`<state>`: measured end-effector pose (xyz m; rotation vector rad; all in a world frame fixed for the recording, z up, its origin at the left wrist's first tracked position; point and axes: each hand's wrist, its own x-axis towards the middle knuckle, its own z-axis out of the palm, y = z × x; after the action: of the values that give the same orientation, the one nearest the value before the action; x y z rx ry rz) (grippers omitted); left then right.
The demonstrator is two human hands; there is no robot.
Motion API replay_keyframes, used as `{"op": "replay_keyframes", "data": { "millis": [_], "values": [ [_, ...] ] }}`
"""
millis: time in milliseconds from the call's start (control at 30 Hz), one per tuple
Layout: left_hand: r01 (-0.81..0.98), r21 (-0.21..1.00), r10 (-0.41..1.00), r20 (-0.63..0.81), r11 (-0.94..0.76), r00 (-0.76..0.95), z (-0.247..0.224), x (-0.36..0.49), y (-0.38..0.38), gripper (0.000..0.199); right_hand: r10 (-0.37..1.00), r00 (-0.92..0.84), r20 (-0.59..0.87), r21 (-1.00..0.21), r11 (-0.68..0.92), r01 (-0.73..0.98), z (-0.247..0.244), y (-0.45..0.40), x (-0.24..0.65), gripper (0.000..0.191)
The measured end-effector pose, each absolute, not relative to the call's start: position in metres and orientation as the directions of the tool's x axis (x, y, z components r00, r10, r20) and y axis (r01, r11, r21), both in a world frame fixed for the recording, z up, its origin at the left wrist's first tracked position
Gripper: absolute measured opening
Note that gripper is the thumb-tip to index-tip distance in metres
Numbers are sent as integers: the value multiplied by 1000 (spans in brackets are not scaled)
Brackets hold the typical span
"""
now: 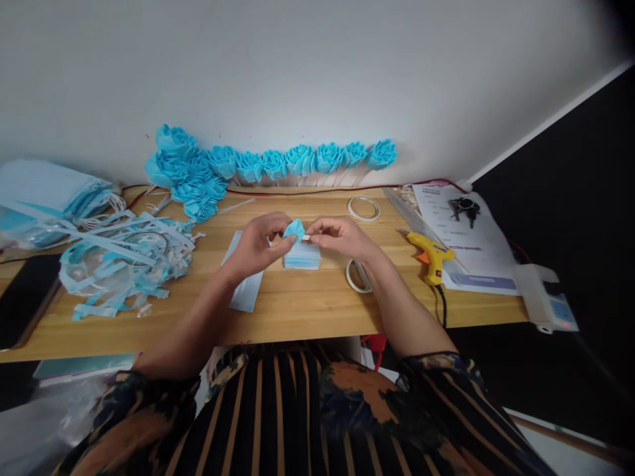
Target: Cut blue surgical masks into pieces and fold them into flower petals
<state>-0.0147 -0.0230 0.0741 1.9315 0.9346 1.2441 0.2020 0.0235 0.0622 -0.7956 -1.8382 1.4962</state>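
Note:
Above the middle of the table, my left hand (262, 244) pinches a small folded piece of light-blue mask fabric (294, 229) between thumb and fingers. Close beside it, my right hand (340, 237) is closed on a small white strip (306, 237), whose end meets the blue piece; its exact kind is too small to tell. Just under both hands sits a neat stack of cut blue fabric pieces (301, 258), partly hidden. A flat pale-blue sheet (247, 291) lies beneath my left wrist. One roll of tape (356, 277) rests by my right forearm.
Blue fabric roses (300, 159) line the wall, bunched at left. Leftward are cut scraps (129, 258), bagged masks (49, 195) and a phone (27, 297). Rightward are another tape roll (364, 208), a yellow glue gun (430, 256), papers (459, 231), keys (465, 210) and a power strip (543, 297).

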Motion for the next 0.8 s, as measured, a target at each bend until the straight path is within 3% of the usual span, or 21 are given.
{"op": "replay_keyframes", "data": {
  "millis": [100, 267, 467, 800],
  "values": [
    [209, 824, 842, 472, -527, 262, 74, -14, -23, 32, 805, -583, 111, -987, 159, 32, 60, 24, 200, 25],
    [-124, 939, 940, 332, -322, 73, 68, -20, -19, 25, 817, -554, 158, -975, 41, -218, 60, 23, 204, 29],
    [-438, 892, 966, 201, -112, 162, 62, -16, -14, 24, 822, -551, 146, -952, -35, -303, 62, 21, 204, 37],
    [-296, 937, 964, 234, -187, 129, 68, -22, -19, 23, 787, -604, 123, -968, -38, -247, 57, 24, 205, 37]
  ]
}}
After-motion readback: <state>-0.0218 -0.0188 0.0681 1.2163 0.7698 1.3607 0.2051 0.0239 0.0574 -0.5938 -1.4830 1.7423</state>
